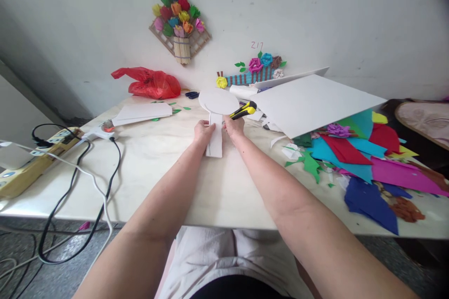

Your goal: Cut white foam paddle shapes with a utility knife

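Note:
A white board piece [216, 142] with a round top and a narrow straight stem stands out near the middle of the table. My left hand [204, 131] grips the stem's left edge, fingers closed on it. On the stem's right side is my right hand [234, 127], closed round a yellow and black utility knife [245, 110]. The knife's handle points up to the right, and its blade is too small to make out. A white oval [219, 101] forms the top, beyond both hands.
Large white boards [315, 103] lean at the right over coloured scraps [351, 149]. A red plastic bag [154, 83], white sheets [140, 113], a glue gun [100, 133] and a power strip [38, 163] with cables lie left. Dark-handled scissors [191, 95] lie behind.

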